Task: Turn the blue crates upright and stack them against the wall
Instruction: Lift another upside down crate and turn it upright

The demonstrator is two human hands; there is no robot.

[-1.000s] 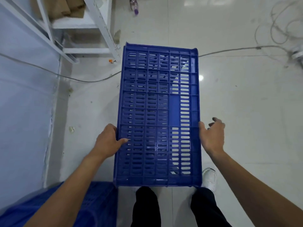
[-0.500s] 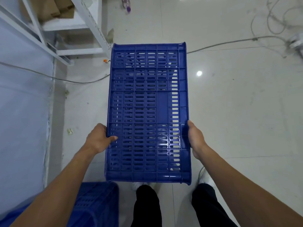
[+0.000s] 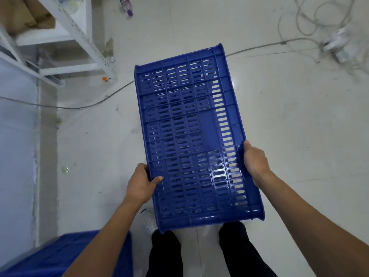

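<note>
Closest in, the person's black trousers [image 3: 165,254] and a white shoe [image 3: 148,218] showed under the near end of the load. Another blue crate [image 3: 50,256] sat low on the left, right by the wall [image 3: 16,136].

Both hands were grasping the blue slotted crate [image 3: 191,136]. The left hand [image 3: 140,184] was clamped on its left edge, thumb lying over the slotted face and fingers tucked under. The right hand [image 3: 255,162] was wrapped round the right edge, thumb up along the rim. The crate was up off the floor [image 3: 299,136] in front of the legs, long way pointing away from the person, far end swung a bit left, and not touching the wall. Honestly couldn't tell if the broad slotted face looking up was the base or a side.

Further out, a grey cable [image 3: 79,106] ran across the tiles and passed behind the crate. A small orange bit [image 3: 104,78] lay by the foot of a white metal shelf rack [image 3: 79,37] with cardboard [image 3: 30,17] on it. Past that lay a bottle [image 3: 126,6], and at the far right a tangle of wires [image 3: 319,17] beside a white plug block [image 3: 337,45].
</note>
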